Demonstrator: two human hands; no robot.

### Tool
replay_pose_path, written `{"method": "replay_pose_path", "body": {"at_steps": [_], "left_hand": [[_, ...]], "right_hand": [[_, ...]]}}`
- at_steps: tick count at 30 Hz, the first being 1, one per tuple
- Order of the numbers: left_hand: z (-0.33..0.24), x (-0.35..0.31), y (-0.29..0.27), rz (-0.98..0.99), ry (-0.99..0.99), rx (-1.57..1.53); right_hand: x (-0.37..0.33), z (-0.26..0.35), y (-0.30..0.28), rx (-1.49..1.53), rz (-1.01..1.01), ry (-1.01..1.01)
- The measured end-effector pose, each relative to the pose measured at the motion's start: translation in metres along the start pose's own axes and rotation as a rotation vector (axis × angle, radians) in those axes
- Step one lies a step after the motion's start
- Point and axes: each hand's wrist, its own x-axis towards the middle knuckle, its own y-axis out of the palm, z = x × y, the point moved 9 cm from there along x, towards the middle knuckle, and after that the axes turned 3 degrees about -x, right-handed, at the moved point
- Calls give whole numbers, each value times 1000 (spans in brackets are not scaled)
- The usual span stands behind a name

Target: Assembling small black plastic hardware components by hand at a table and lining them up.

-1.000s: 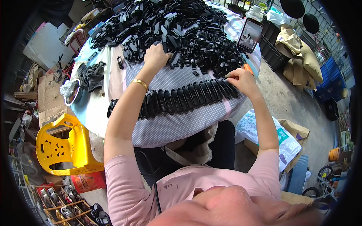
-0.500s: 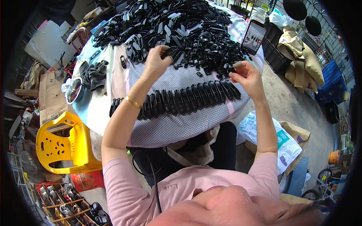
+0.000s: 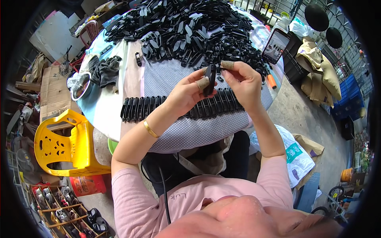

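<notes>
My left hand (image 3: pixel 185 92) grips a long, narrow black plastic part (image 3: pixel 210 81), held upright over the table between thumb and fingers. Close to its upper end, my right hand (image 3: pixel 245 82) has thumb and forefinger pinched together; what lies between them is too small to make out. Tan wraps cover fingertips on both hands. Below the hands, a neat row of similar black parts (image 3: pixel 142 108) runs across the dotted cloth, partly hidden by my left forearm. Beyond lies a big heap of long black parts (image 3: pixel 174 29), with smaller black pieces (image 3: pixel 237 47) at its right.
An orange-handled tool (image 3: pixel 272 81) and a propped phone (image 3: pixel 276 45) are at the table's right. Dark gloves (image 3: pixel 104 71) and a bowl (image 3: pixel 82 93) sit on the left. A yellow chair (image 3: pixel 75 146) stands left of the table, a white sack (image 3: pixel 291 154) on the right.
Both hands have come from the heaps to meet above the row. A long black part is now raised in my left hand. The orange-handled tool has come into sight.
</notes>
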Motion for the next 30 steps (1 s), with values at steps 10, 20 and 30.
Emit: {"method": "replay_pose_path", "body": {"at_steps": [10, 20, 30], "left_hand": [[-1, -4, 9, -3, 64, 187], [-2, -6, 8, 37, 101, 243], [7, -3, 24, -61, 130, 453]], "right_hand": [[-11, 48, 7, -469, -88, -479], [-20, 47, 18, -392, 115, -379], [-32, 31, 3, -392, 37, -261]]}}
